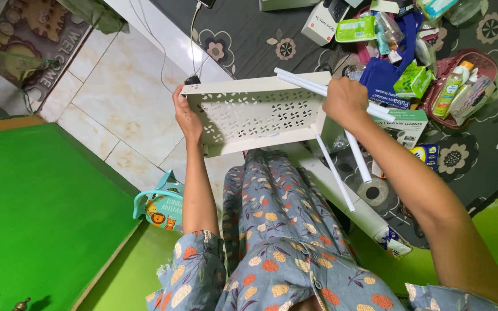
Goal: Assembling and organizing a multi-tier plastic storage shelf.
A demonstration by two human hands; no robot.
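While left hand (187,115) grips perforated white tray (257,109), right hand (346,101) clutches white tubes (341,173).

Plastic shelf, cloth and tile

The perforated shelf tray (257,112) looked like matt cream plastic, the 3 white tubes (353,155) smooth plastic; the floor tiles (116,98) were glossy, the dark floral mat (479,144) and patterned dress (278,230) soft cloth.

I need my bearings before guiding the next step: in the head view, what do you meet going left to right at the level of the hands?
Green surface → tiled floor → left hand → white perforated shelf tray → right hand gripping white tubes → pink basket of bottles.
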